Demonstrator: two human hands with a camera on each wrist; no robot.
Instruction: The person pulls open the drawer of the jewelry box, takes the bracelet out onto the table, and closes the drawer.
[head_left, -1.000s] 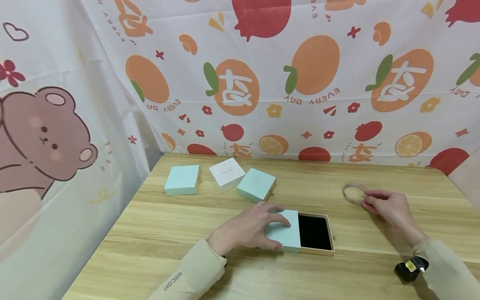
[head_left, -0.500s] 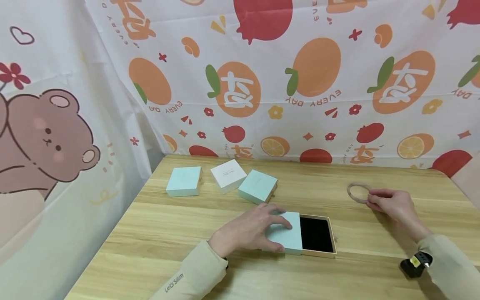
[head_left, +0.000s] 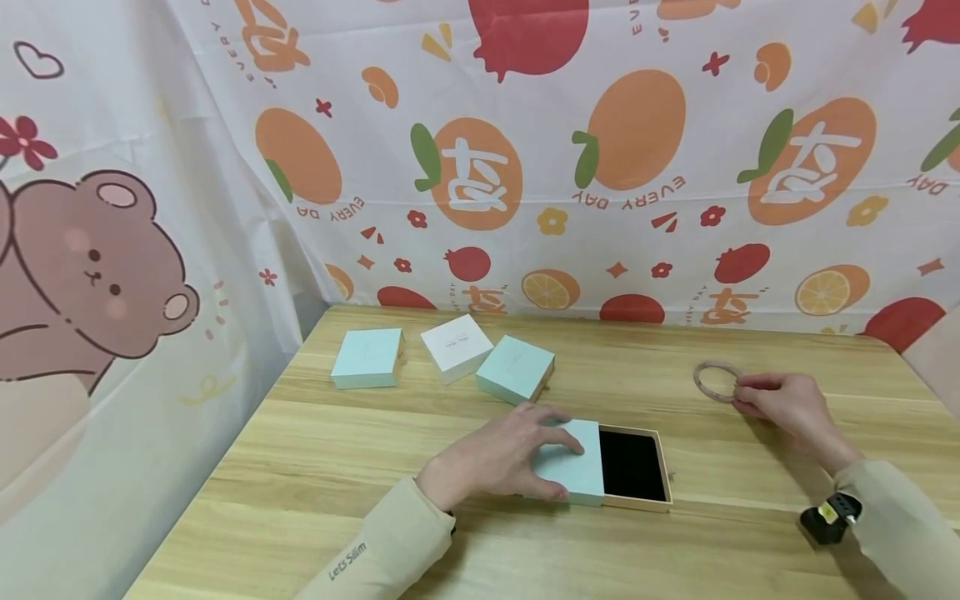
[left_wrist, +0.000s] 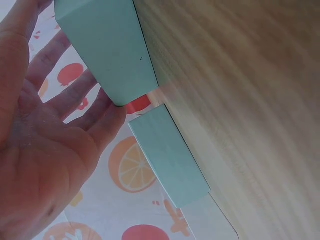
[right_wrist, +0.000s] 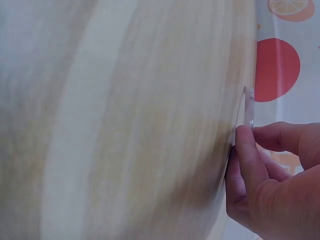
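Observation:
A pale mint slide-out jewelry box [head_left: 581,467] lies on the table, its drawer [head_left: 636,465] with a black lining pulled out to the right. My left hand [head_left: 506,457] holds the box's sleeve from above, thumb at the near side, fingers spread over the top and far edge. In the left wrist view, the little finger meets the lower corner of the box [left_wrist: 110,55]. To the right, my right hand [head_left: 787,408] pinches a thin pale bangle [head_left: 701,385] between thumb and fingers, low over the table. In the right wrist view, the bangle [right_wrist: 249,107] appears edge-on.
Behind the left hand sit two more mint boxes, one at left [head_left: 367,358] and one nearer [head_left: 515,368], with a white box [head_left: 456,347] between them. A fruit-print curtain [head_left: 555,150] hangs behind the wooden table [head_left: 315,467].
The right hand with the bangle has shifted slightly to the right. The left hand stays on the box, and the drawer is out as before.

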